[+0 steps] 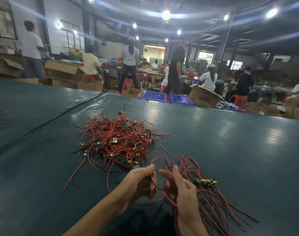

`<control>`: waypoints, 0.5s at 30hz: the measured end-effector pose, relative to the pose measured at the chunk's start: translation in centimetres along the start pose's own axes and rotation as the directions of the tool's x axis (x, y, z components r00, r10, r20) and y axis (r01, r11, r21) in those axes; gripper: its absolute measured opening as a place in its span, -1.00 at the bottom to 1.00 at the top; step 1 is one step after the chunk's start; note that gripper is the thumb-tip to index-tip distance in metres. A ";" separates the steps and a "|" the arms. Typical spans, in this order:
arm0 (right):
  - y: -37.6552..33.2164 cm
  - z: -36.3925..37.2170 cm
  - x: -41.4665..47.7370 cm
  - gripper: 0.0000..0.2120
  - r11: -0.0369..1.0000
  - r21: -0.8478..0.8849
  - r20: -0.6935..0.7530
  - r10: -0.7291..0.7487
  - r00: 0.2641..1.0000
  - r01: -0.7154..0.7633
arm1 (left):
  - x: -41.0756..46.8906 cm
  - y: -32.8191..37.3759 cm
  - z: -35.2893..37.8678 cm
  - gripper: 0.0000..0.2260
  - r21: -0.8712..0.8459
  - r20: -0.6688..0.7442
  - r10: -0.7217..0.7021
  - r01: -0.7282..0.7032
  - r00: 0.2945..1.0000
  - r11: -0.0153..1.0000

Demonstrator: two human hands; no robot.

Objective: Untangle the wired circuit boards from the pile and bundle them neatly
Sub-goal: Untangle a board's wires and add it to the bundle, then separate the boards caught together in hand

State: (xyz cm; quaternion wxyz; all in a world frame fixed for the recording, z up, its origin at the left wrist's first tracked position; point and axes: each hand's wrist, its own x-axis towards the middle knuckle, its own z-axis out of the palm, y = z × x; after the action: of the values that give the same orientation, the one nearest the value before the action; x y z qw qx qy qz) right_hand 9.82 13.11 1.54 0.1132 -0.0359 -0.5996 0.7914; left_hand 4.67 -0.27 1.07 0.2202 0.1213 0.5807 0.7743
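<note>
While workers sit and stand among cardboard boxes [63,69] and blue crates [154,96] in a lamp-lit factory hall, a person works at a broad dark-green counter [230,142] that fills the foreground. A tangled pile [118,142] of small circuit boards with red and black wires lies on the counter's middle, just beyond the hands, with loose wire ends straying out on every side. A smaller bundle [208,198] of sorted boards sits to the right of the pile, its boards grouped beside the right hand [181,188] and its wires fanning toward the near right edge of the counter. That hand's lower fingers curl around the bundle's wires, while its thumb and forefinger reach toward the left hand [142,183]. The left hand's fingers are curled and pinch a red wire [154,182] that loops between the two hands; motion blur hides the finer grip.
</note>
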 end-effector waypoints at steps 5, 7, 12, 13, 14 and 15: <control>-0.1 0.6 -0.3 -0.63 0.995 -0.075 0.058 0.069 0.996 -0.064 | 0.2 -1.0 -0.1 -0.81 0.099 0.072 -0.167 0.160 0.983 0.982; -0.2 0.6 -0.3 -0.64 0.993 -0.055 0.036 0.104 0.994 -0.102 | -0.4 -1.1 -0.3 -0.79 0.113 0.129 -0.123 0.108 0.984 0.988; -0.2 0.1 0.0 -0.75 0.972 0.158 -0.064 0.183 0.981 -0.171 | -0.5 -0.7 -0.2 -0.64 0.029 0.168 -0.076 0.073 0.983 0.997; -0.2 -0.1 0.0 -0.80 0.964 0.211 -0.083 0.182 0.980 -0.161 | -0.6 -0.7 -0.2 -0.66 -0.036 0.175 -0.057 0.064 0.983 0.997; -0.3 -0.2 0.1 -0.84 0.955 0.259 -0.100 0.177 0.979 -0.146 | -0.7 -0.6 -0.3 -0.71 -0.082 0.176 -0.017 0.032 0.984 0.996; -0.3 -0.3 0.1 -0.87 0.948 0.291 -0.116 0.169 0.979 -0.129 | -0.8 -0.5 -0.3 -0.79 -0.105 0.176 0.025 -0.006 0.984 0.994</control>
State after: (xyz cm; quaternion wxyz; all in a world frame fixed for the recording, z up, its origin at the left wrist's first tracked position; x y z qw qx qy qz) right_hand 9.86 13.52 1.79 0.0983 -0.1198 -0.4670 0.8706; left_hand 5.37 -0.83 0.59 0.2708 0.1825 0.5167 0.7915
